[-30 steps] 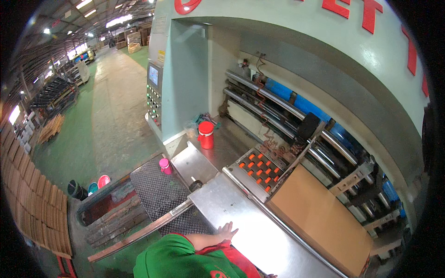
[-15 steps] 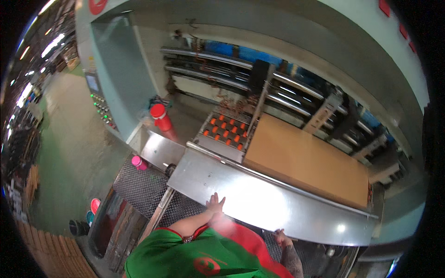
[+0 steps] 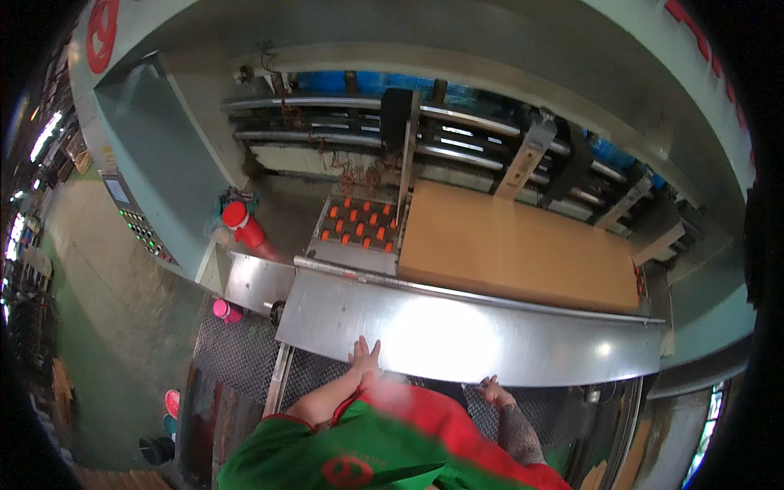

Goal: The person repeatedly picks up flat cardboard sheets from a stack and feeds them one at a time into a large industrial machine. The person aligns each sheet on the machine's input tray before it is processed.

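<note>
1. Steel bench (image 3: 327, 314) lies between the person and the flat brown cardboard (image 3: 506, 245), which rests just beyond a metal bar (image 3: 359, 275) — probably a guide keeping it square.
2. Left hand (image 3: 364, 354): its grip is open, fingers spread on the bench near the front edge, seemingly for support.
3. Right hand (image 3: 492, 392): fingers bend at that same edge — I cannot tell whether its grip closes on anything.
4. Red jug (image 3: 235, 215) and pink bottle (image 3: 226, 310) stand to the left, apparently set aside from the cardboard.
5. 2 red emblems show, on machine (image 3: 101, 34) and green shirt (image 3: 269, 453); red lettering at upper right is cut off.
</note>
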Demonstrator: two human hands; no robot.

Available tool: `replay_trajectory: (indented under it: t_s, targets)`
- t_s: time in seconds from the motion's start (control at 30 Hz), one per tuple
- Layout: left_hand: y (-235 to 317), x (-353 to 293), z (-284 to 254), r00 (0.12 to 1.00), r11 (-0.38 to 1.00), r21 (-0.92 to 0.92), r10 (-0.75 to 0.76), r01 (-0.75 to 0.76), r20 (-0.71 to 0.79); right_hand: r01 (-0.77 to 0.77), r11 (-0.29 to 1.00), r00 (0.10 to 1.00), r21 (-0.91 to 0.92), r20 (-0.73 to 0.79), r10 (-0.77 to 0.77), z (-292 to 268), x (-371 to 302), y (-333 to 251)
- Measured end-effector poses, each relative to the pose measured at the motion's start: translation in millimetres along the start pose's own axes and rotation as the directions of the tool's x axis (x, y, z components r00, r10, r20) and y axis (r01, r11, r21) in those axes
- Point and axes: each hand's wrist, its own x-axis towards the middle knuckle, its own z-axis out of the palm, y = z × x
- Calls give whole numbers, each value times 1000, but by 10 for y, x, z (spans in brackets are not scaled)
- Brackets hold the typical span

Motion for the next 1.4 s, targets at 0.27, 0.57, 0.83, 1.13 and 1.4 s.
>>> replay_trajectory:
  t_s: [0.27, 0.57, 0.83, 1.13, 1.4]
  targets:
    - [119, 46, -71, 989, 990, 133, -56, 38, 135, 112, 989, 849, -94, -508, -144, 363, -393, -110]
    - [176, 88, 235, 992, 983, 180, -20, 42, -121, 232, 966, 920, 114, -348, -180, 826, -1167, -557]
    - [234, 192, 266, 993, 957, 268, -115, 109, 6, -226, 972, 973, 72, -33, 228, 1375, -1665, -685]
    - [373, 181, 50, 976, 900, 417, -191, 131, 105, -239, 642, 907, 728, -68, 415, 3238, -1718, -497]
    - [525, -162, -414, 547, 900, 247, -11, -360, 837, -142, 169, 679, 975, -28, 733, 4718, -2023, -1306]
